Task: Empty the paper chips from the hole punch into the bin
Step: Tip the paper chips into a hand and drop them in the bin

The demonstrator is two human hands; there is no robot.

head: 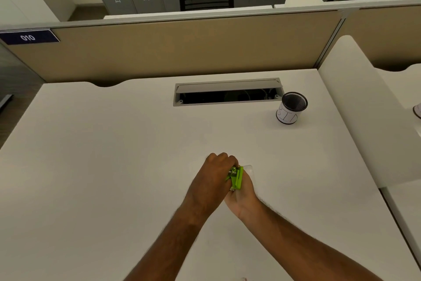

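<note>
We are looking down at a white desk (114, 166), and both hands meet over its middle, a little toward the near edge. Our left hand (213, 177) comes in from the left with its back turned up, fingers curled tight around the top of a small green hole punch (237, 177). Our right hand (242, 196) sits underneath, palm up, cupping the punch from below, fingers wrapped round its far side. So both hands are closed on the punch, which is held tilted above the desk surface and not resting on it. A pale, clear piece shows just past the green body on the right, perhaps the chip tray, though the view is too blurred for us to be sure. Over toward the far right corner of the desk stands a black mesh cup (292, 107) with a white paper label wrapped around it, upright, well apart from the hands. Just to its left, along the far edge, a grey cable hatch (227, 91) is set into the desk with its flap raised. Beyond the desk rises a tan partition (182, 48).
</note>
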